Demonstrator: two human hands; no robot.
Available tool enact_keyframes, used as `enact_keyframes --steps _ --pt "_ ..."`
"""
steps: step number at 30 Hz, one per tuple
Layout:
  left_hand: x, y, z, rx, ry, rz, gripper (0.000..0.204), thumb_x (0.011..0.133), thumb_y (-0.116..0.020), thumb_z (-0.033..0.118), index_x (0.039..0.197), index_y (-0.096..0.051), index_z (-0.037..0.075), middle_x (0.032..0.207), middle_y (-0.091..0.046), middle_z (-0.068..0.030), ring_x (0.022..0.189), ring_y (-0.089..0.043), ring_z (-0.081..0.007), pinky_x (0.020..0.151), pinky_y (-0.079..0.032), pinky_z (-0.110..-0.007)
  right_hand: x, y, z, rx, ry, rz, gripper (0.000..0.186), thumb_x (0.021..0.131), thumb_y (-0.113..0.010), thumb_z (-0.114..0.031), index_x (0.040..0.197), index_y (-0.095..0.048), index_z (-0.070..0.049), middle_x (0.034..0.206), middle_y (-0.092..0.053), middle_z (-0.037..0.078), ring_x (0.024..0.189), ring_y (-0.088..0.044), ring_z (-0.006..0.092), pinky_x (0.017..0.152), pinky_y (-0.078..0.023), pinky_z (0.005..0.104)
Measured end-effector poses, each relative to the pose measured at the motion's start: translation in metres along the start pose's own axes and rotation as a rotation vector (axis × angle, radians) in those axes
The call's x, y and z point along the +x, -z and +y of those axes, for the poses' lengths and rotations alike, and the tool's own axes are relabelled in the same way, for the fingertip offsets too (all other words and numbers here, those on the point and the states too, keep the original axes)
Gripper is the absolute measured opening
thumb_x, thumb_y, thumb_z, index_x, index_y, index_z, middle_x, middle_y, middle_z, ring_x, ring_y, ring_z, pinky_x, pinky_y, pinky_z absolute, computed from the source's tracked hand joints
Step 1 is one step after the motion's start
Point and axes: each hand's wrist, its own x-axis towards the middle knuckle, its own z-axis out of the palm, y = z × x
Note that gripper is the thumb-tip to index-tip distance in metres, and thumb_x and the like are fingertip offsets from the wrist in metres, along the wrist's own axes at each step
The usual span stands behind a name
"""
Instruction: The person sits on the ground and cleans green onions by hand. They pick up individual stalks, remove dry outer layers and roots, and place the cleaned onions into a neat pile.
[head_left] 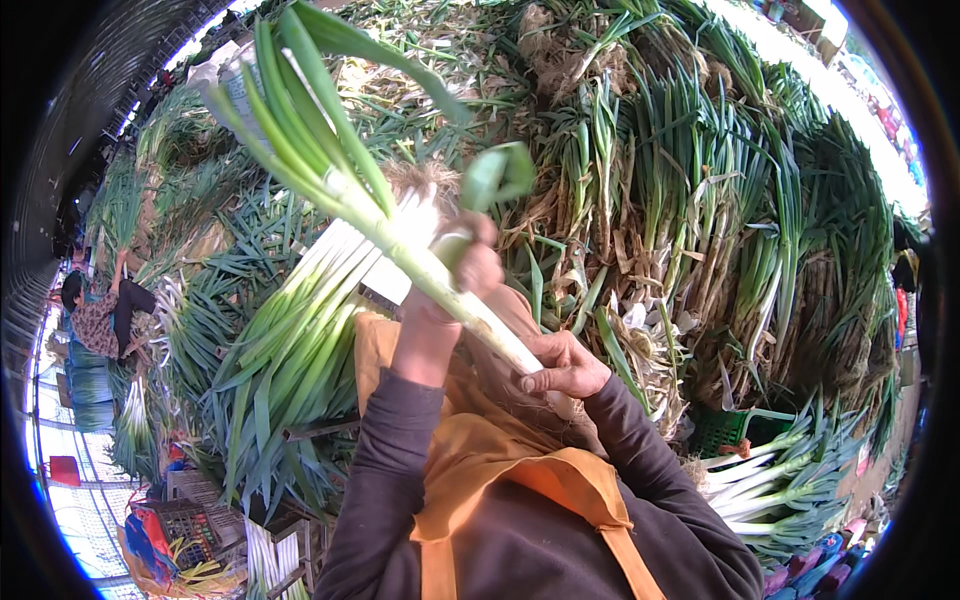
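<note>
The person holds one long green onion (400,235) up in front of the chest, slanting from its white root end at lower right to its spreading green leaves at upper left. The left hand (462,272) is raised, its grip clenched around the pale green part of the stalk, with a strip of green leaf (497,176) curling up above the fingers. The right hand (560,365) sits lower, its grip closed on the white shaft near the root end, thumb laid along the top. Both forearms wear dark grey sleeves (395,455), and an orange apron (500,450) with straps covers the chest beneath the hands.

Just behind the held onion, to the left, a heap of cleaned green onions (290,350) lies fanned out, white stalks up and dark leaves pointing down. To the right and above, a big wall of untrimmed green onions (720,220) stands stacked, with dry brown roots and yellowed husks showing among the leaves. At lower right a smaller bunch of peeled stalks (770,480) lies beside a green plastic crate (730,430). At the far left another person (100,315) in a patterned top crouches among more onion piles, well apart from the hands. Near the lower left edge stand a dark crate (185,520) and a red container (62,470).
</note>
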Motion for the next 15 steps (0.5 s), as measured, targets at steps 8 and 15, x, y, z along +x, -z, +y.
enact_keyframes --steps 8,15 --pt "-0.015 -0.007 -0.028 0.623 -0.163 0.555 0.030 0.096 -0.063 0.022 0.116 -0.062 -0.001 0.112 -0.065 -0.0107 0.086 -0.066 -0.0178 0.076 -0.052 -0.030 -0.007 0.003 0.003 -0.442 0.246 0.408 0.049 0.086 -0.068 -0.002 0.133 -0.055 0.002 0.085 -0.062 0.002 0.073 -0.052 0.0069 0.067 -0.046 0.0246" --pt "-0.022 -0.009 0.011 1.565 -0.242 0.763 0.022 0.098 -0.062 0.018 0.087 -0.064 -0.002 0.068 -0.058 -0.0024 0.062 -0.043 -0.0082 0.058 -0.041 -0.026 -0.007 0.006 0.020 -0.918 0.387 0.585 0.052 0.081 -0.070 0.001 0.130 -0.054 0.006 0.084 -0.064 0.017 0.076 -0.062 0.0146 0.067 -0.051 0.0299"
